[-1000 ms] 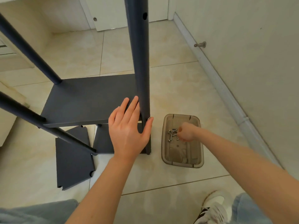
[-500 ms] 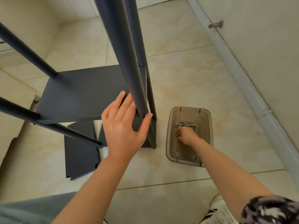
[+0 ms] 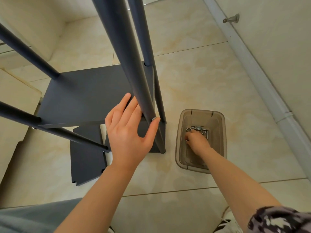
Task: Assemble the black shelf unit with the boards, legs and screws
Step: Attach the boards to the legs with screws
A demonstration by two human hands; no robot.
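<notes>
The black shelf unit stands on the tiled floor, one shelf board [image 3: 84, 95] fixed between its round legs. My left hand [image 3: 127, 132] rests flat on that board's front right corner, fingers straight. Its thumb touches the near leg [image 3: 134, 64] beside a silver screw head [image 3: 153, 119]. My right hand [image 3: 196, 140] is down in a smoky clear plastic bin [image 3: 220, 132], fingers curled among the loose screws [image 3: 200, 129]. A small metal piece shows at its thumb side. Two loose black boards [image 3: 85, 158] lie on the floor under the unit.
A wall with a grey baseboard [image 3: 252, 73] and a metal door stop [image 3: 231, 19] runs along the right. Cream furniture [image 3: 16, 98] stands close on the left. My knee [image 3: 33, 219] and shoe [image 3: 225, 222] are at the bottom edge.
My view has leaned forward over the unit. My right hand has gone from above the screws down into the bin among them. My left hand has stayed at the corner.
</notes>
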